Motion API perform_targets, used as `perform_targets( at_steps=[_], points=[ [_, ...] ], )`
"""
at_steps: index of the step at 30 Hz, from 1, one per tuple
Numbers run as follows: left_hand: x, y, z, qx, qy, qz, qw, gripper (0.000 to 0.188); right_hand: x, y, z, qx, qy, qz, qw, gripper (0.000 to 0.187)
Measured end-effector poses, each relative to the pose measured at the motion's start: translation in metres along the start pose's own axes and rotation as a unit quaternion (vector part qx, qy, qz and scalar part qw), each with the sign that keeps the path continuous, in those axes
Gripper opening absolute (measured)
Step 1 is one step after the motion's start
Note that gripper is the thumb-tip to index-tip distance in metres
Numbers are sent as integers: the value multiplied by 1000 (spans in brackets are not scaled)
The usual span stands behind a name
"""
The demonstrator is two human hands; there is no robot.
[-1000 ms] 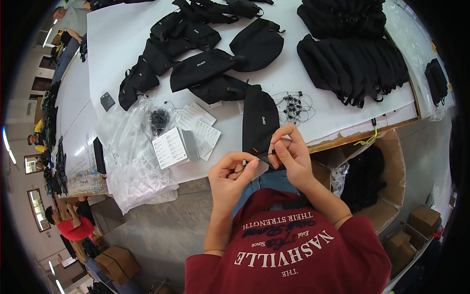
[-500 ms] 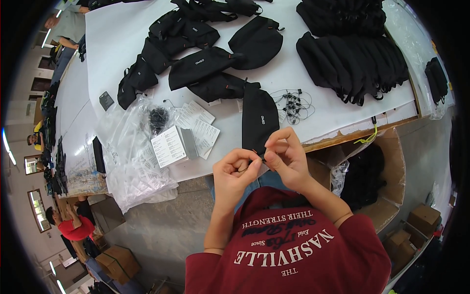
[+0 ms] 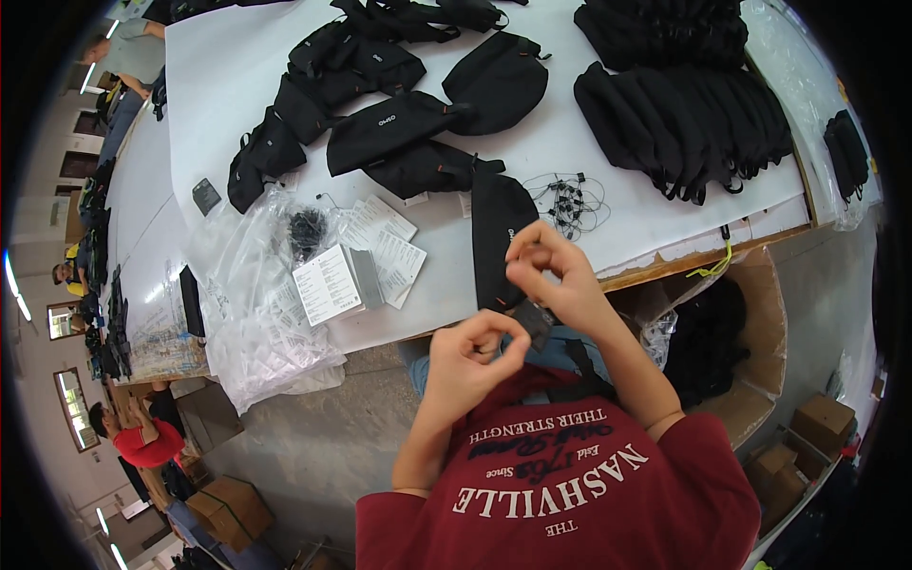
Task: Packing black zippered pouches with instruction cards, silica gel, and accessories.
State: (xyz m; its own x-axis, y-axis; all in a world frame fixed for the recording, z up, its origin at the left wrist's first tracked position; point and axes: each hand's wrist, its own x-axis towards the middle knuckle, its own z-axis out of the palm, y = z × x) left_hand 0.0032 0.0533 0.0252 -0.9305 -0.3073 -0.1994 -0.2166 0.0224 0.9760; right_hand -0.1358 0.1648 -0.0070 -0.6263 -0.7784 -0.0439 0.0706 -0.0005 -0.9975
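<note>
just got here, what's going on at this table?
One person is working bare-handed at the near end of a black pouch by the table edge. The left hand and right hand have fingers curled in, a small dark tag between them; whether they pinch a cord is too fine to tell. White cards sit to the left, tangled black cords beside the pouch.

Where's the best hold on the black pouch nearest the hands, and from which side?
Probably pinch the pouch midway along its left long edge, coming from the left: it is long and narrow, with bare tabletop beside that edge, while the right hand overlaps its right side and tangled cords lie beyond.
</note>
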Motion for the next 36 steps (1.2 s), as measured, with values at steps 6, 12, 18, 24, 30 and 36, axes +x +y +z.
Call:
perform_targets(
  at_steps=[6,12,18,24,30,36],
  points=[
    [-1,8,25,134,-214,77,964,10,8,34,12,-405,119,-117,899,32],
    [17,-2,19,132,-63,150,978,18,-12,24,-5,-299,176,-32,937,17],
    [41,-6,-9,427,35,273,861,32,-23,-28,-13,-216,79,-27,973,11],
    [44,-11,-24,468,31,363,806,30,-22,-35,-13,-217,31,-45,975,11],
    [37,-21,-30,478,33,396,784,32,-19,-36,-12,-189,6,-51,981,10],
    [37,-15,-39,457,-80,357,811,32,8,-22,-15,-261,-25,-127,957,12]
  ],
)
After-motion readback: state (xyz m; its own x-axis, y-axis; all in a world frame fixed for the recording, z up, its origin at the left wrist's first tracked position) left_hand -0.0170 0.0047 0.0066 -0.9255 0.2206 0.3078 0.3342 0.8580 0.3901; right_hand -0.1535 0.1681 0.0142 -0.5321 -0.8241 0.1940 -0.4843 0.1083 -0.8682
